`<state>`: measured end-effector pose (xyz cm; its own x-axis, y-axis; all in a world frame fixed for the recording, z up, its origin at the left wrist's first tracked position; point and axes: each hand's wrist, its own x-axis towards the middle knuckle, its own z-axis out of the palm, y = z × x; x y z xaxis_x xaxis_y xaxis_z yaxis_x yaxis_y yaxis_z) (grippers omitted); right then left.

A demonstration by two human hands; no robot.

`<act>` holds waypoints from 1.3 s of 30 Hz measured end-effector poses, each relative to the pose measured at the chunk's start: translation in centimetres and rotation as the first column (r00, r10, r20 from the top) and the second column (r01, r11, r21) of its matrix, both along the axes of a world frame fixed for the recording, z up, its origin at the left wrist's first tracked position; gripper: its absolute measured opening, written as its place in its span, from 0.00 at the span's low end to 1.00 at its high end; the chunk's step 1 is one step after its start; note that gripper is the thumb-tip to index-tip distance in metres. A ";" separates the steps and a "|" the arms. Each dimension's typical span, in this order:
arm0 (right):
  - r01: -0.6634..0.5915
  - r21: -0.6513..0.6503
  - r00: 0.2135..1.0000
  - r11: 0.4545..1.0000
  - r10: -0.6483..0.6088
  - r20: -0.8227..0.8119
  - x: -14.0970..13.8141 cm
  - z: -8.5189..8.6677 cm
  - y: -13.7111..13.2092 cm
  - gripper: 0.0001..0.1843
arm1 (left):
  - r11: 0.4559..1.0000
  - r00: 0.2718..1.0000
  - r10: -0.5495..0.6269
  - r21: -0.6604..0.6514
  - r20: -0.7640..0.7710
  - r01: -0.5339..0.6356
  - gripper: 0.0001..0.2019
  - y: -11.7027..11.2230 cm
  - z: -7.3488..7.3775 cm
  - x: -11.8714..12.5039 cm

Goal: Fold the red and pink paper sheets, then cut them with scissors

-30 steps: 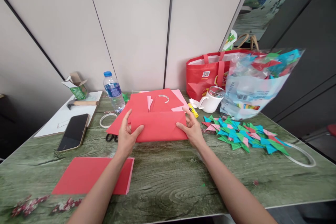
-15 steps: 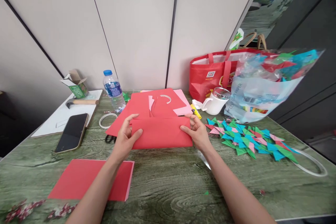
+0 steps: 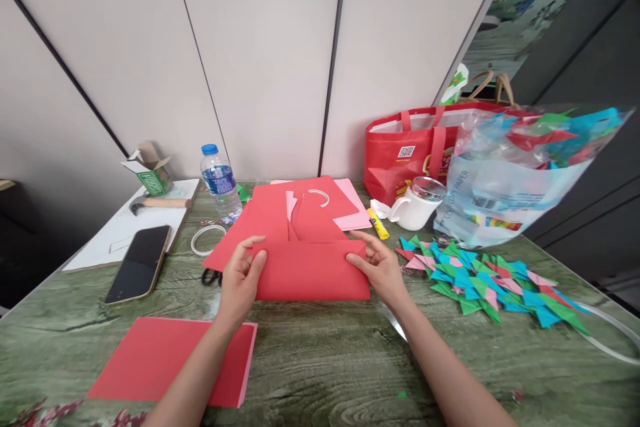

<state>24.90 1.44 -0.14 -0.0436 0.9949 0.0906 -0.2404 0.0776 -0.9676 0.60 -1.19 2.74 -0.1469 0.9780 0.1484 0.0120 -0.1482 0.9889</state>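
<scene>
A folded sheet of red paper (image 3: pixel 313 271) is held up in front of me, its long side running left to right. My left hand (image 3: pixel 243 273) pinches its left end, thumb on the near face and fingers behind. At the right end my right hand (image 3: pixel 379 267) grips it the same way. Behind it lie larger red sheets (image 3: pixel 270 207) with slits and a curved cut, partly over pink sheets (image 3: pixel 354 215). A stack of red and pink paper (image 3: pixel 165 353) rests on the table, partly covered by my left forearm.
At left are a phone (image 3: pixel 139 263), a hammer (image 3: pixel 160 203), a small box (image 3: pixel 153 173), a water bottle (image 3: pixel 220 183) and a white ring (image 3: pixel 207 240). To the right stand a white mug (image 3: pixel 416 207), a glue stick (image 3: pixel 379 223), folded paper pieces (image 3: pixel 480 280), a plastic bag (image 3: pixel 505 203) and a red bag (image 3: pixel 395 157).
The view has tilted slightly, so everything sits a little lower in the picture. Both hands keep hold of the folded red paper, which has hardly moved between them.
</scene>
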 end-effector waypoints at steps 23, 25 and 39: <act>-0.011 -0.077 1.000 0.997 0.012 0.007 0.7 -1.3 0.7 0.20 | 1.000 1.000 -0.023 -0.016 -0.018 0.023 0.19 0.1 -0.4 0.0; -0.010 -0.074 1.000 0.997 0.010 0.010 0.7 -1.3 0.7 0.21 | 1.000 1.000 -0.019 -0.018 -0.006 0.019 0.18 0.1 -0.4 0.0; -0.025 -0.060 1.000 0.998 0.026 0.015 0.7 -1.8 0.9 0.18 | 0.998 1.000 -0.004 -0.059 0.019 0.005 0.17 0.0 0.0 0.1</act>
